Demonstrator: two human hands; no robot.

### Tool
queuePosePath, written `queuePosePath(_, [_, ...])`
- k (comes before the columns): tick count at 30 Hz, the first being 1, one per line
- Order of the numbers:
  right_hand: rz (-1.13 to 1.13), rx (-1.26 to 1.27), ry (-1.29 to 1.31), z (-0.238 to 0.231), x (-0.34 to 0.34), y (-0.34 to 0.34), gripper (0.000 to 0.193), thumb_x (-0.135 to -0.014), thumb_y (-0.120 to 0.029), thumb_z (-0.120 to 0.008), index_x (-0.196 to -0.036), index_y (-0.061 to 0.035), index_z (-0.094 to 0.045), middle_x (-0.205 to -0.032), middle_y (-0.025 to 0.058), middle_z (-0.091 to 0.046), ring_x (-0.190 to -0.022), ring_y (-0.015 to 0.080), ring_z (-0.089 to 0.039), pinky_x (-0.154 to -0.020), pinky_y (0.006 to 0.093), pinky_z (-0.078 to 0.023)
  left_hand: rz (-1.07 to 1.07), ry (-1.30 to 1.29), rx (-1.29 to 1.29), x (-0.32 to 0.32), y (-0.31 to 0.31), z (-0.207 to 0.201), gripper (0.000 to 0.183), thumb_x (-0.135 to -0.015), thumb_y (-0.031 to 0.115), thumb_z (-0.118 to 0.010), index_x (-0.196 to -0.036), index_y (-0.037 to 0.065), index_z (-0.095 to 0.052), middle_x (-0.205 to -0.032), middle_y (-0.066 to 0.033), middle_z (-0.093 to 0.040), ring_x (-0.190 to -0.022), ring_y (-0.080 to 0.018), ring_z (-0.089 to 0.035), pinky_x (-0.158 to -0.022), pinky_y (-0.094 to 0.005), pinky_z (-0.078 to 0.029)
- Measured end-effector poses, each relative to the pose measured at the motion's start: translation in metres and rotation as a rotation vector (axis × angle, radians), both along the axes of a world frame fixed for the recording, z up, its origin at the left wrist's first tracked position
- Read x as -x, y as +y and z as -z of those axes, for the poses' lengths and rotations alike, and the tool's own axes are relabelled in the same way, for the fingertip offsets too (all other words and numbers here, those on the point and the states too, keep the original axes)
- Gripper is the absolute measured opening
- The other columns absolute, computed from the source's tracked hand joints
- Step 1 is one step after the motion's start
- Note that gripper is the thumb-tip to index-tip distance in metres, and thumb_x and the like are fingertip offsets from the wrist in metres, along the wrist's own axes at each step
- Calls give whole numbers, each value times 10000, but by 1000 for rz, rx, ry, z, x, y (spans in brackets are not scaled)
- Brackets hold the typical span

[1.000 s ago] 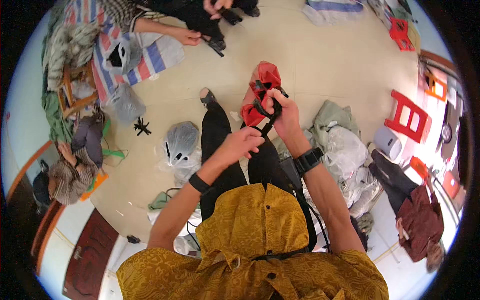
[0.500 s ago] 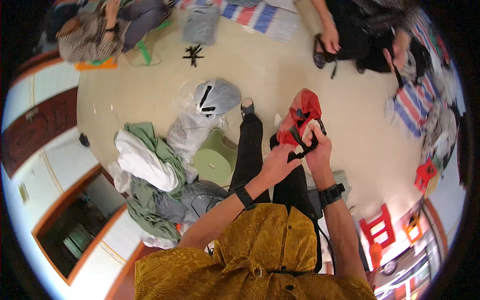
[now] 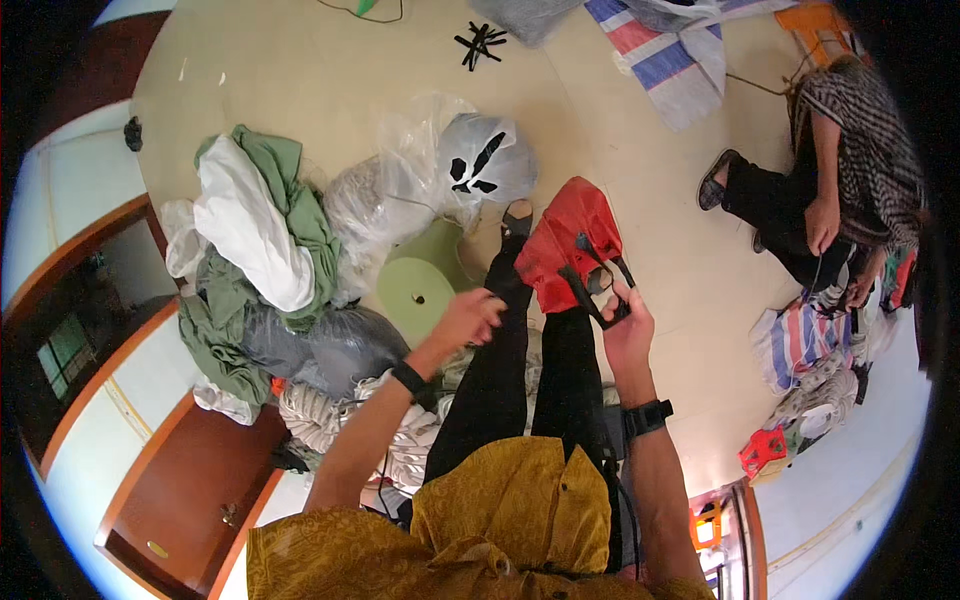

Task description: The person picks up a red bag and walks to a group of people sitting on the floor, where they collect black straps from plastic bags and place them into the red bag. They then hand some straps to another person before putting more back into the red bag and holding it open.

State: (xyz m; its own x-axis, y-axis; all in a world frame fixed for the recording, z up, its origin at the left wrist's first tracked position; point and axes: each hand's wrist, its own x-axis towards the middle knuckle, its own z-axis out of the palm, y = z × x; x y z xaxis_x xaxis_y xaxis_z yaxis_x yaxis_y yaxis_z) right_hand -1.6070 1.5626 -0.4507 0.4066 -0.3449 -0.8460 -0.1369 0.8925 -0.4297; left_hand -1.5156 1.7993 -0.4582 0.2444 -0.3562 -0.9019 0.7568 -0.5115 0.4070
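Observation:
My right hand [image 3: 627,325] is closed round a black strap [image 3: 582,297] at the near end of a red fabric bag [image 3: 568,240]. The bag hangs over my right leg, its far part spread out. My left hand [image 3: 470,318] is apart from the bag, above my left leg and beside a light green plastic stool or tub [image 3: 412,285]. Its fingers are loosely bent and apart, with nothing visible in them. Beyond it, several black strip pieces [image 3: 488,152] lie on a clear plastic bag [image 3: 512,175].
White and green cloth [image 3: 255,235] is heaped at my left, with a grey plastic-wrapped bundle [image 3: 330,350] nearer me. A pile of black strips [image 3: 480,45] lies on the far floor. A seated person [image 3: 840,180] works at the right, beside a striped woven sack [image 3: 795,340].
My left hand has left the red bag and moved left. My right hand keeps hold of the strap. More black pieces show on the clear plastic bag. The view has turned.

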Motion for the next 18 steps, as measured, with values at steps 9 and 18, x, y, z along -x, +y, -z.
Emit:
queuePosePath(9, [-251,95,136,29,22,9,216,-743,-105,-553,-883,58,-537,-639,52,-478,-584,143,-436,-557,249,-342,-171,37,-358,-66,52,148,206,-791,187,-473,-893,8,-488,-662,-87,-540,-389,-153,-485,-337,-305,-386])
queuePosePath(18, [-340,168,375,48,67,-6,167,-738,-94,-523,-853,25,-547,-603,29,-457,-561,120,-424,-552,237,-330,-317,-196,-337,-105,5,249,204,-806,196,-485,-851,-3,-493,-661,-96,-537,-364,-192,-495,-312,-290,-376])
